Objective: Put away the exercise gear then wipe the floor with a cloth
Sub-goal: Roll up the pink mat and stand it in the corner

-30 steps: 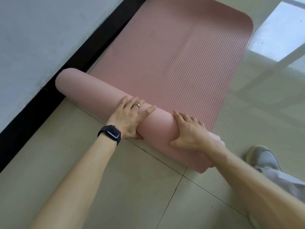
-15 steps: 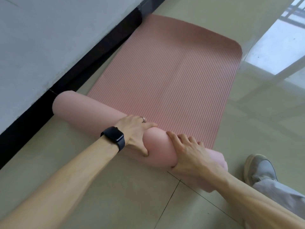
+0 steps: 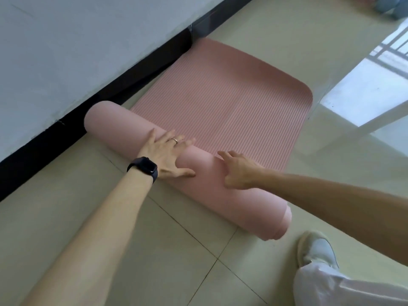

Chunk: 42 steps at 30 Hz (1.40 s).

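Note:
A pink ribbed exercise mat (image 3: 225, 100) lies on the tiled floor beside the wall. Its near part is rolled into a thick roll (image 3: 119, 127) that runs from the skirting on the left to near my shoe on the right. My left hand (image 3: 164, 156), with a black watch and a ring, presses flat on top of the roll with fingers spread. My right hand (image 3: 239, 170) rests on the roll just to the right, fingers stretched forward over its top. No cloth is in view.
A grey wall with a black skirting (image 3: 72, 120) runs along the left, close to the roll's left end. My light shoe (image 3: 318, 250) and trouser leg are at the lower right. Beige glossy tiles (image 3: 181, 257) surround the mat; blurred shoes (image 3: 388, 5) sit at the top right.
Both hands have pushed the roll forward over the mat, so the flat part is shorter. My fingers went from curled round the roll to stretched flat on it.

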Tool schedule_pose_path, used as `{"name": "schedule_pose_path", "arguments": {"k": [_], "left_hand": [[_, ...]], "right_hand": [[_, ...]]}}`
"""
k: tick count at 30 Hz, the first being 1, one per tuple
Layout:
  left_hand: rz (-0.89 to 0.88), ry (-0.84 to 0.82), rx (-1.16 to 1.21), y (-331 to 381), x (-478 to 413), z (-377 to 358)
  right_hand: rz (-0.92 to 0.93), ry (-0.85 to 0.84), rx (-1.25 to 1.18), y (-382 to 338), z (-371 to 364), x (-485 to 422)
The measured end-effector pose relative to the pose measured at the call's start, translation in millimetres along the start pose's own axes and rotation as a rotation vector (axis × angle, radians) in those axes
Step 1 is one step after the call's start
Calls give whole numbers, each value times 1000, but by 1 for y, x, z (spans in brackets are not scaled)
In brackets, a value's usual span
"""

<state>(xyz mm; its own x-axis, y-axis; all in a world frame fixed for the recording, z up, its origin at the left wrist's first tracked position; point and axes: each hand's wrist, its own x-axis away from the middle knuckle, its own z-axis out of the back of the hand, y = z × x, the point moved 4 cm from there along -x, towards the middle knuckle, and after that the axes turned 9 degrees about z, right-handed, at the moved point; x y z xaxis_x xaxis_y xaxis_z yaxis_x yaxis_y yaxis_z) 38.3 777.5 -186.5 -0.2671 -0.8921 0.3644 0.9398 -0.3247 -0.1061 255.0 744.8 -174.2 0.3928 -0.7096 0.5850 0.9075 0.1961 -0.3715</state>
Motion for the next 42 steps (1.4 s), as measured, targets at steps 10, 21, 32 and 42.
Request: {"name": "schedule_pose_path", "arguments": {"k": [10, 21, 32, 42], "left_hand": [[487, 108, 307, 63, -54, 30], [334, 508, 431, 96, -39, -18], [439, 207, 355, 138, -206, 77], [332, 548, 435, 118, -207, 61]], "right_hand": [[176, 98, 301, 30, -29, 31], [197, 1, -36, 128, 66, -30], [142, 439, 337, 133, 38, -22], [195, 361, 65, 236, 157, -72]]}}
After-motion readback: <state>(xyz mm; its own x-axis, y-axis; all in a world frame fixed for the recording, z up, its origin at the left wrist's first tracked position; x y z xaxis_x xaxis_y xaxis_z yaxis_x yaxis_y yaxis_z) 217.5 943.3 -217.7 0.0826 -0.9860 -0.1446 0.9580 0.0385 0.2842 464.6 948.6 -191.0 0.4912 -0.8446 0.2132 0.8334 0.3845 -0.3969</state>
